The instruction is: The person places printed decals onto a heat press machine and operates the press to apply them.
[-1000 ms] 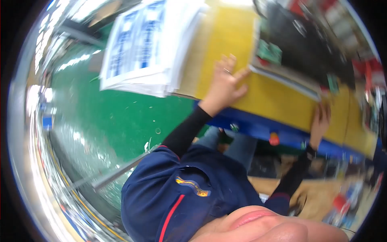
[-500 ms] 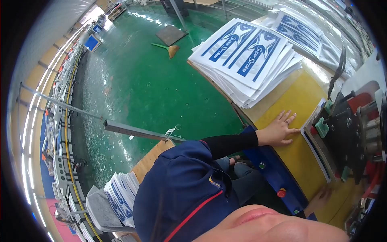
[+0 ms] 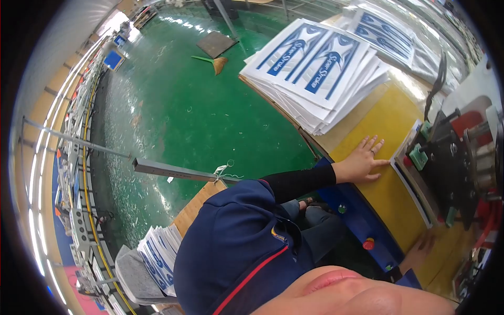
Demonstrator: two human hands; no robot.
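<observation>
My left hand [image 3: 362, 161] lies flat and open on the yellow table surface [image 3: 375, 126], fingers spread. One of its fingertips touches the edge of a thin stack of white sheets [image 3: 416, 186], which sits partly under the dark machine head [image 3: 443, 163]. Near the lower end of that stack, my right hand [image 3: 418, 253] rests on the yellow surface, its fingers stretched out, dim and partly cut off from view. Green blocks [image 3: 418, 156] are fixed to the machine head close to the sheets.
Printed white-and-blue sheets [image 3: 315, 63] are piled beyond my left hand, with another printed batch [image 3: 383, 37] behind. A red button [image 3: 368, 243] sits on the blue front panel [image 3: 336, 197]. More sheets [image 3: 157, 257] lie behind me. A broom [image 3: 218, 64] is on the green floor.
The whole view has shifted slightly. My left hand stays flat by the sheets. My right hand is a little lower in view, with more of its wrist showing.
</observation>
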